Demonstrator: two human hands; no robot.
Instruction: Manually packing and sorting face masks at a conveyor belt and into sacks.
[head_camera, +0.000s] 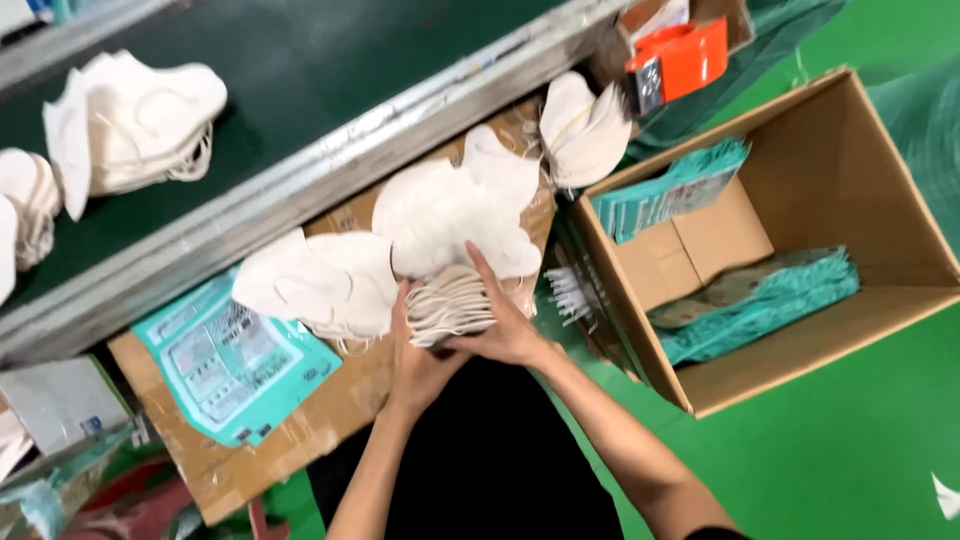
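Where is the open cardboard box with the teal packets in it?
In the head view, the cardboard box stands on the green floor at the person's right, beside the right hand, with teal packets stacked inside.

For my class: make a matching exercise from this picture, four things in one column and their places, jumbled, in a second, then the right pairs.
Things:
1. Stack of white masks
2. Teal packets
3. Orange tool
4. Teal printed sheet

Places:
A. Flat on brown cardboard by the conveyor
B. Held in both hands
C. Inside the open cardboard box
D. In a small box, top right

Pairs: 1-B, 2-C, 3-D, 4-A
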